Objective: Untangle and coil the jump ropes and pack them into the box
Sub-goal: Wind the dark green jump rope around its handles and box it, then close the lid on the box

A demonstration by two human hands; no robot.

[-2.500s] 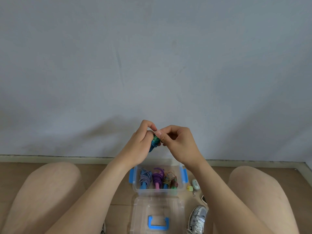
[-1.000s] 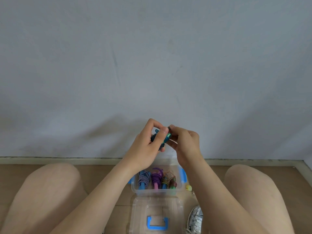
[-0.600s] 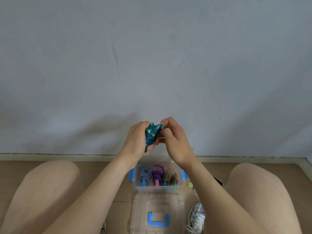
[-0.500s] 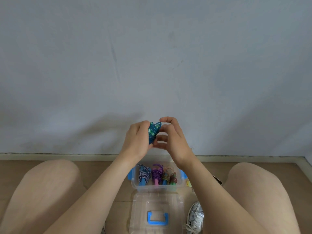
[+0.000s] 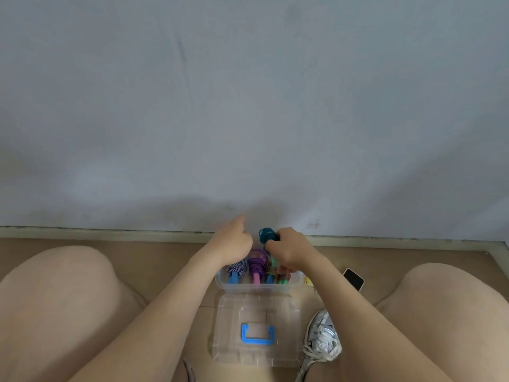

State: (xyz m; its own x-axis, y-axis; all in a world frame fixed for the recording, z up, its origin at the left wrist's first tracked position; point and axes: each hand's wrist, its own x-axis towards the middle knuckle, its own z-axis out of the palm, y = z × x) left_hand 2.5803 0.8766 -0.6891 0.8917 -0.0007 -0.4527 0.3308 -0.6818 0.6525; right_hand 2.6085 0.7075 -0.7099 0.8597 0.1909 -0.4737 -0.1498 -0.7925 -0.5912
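My right hand [image 5: 289, 249] grips a coiled teal jump rope [image 5: 266, 234] just above the far right part of the clear plastic box [image 5: 256, 287] on the floor. Inside the box lie a blue-and-white striped rope [image 5: 237, 268], a purple rope with a pink handle [image 5: 257, 264] and a reddish-green bundle [image 5: 282, 274]. My left hand [image 5: 232, 242] hovers over the box's far left side with its fingers loosely curled and nothing in it.
The box's clear lid with a blue handle [image 5: 257, 333] lies on the floor in front of the box. A silver sneaker [image 5: 321, 339] is right of the lid. A dark phone [image 5: 354, 279] lies to the right. The wall's skirting runs just behind the box.
Both hands have dropped from chest height to the box. My left hand has let go of the teal rope, which my right hand now holds alone.
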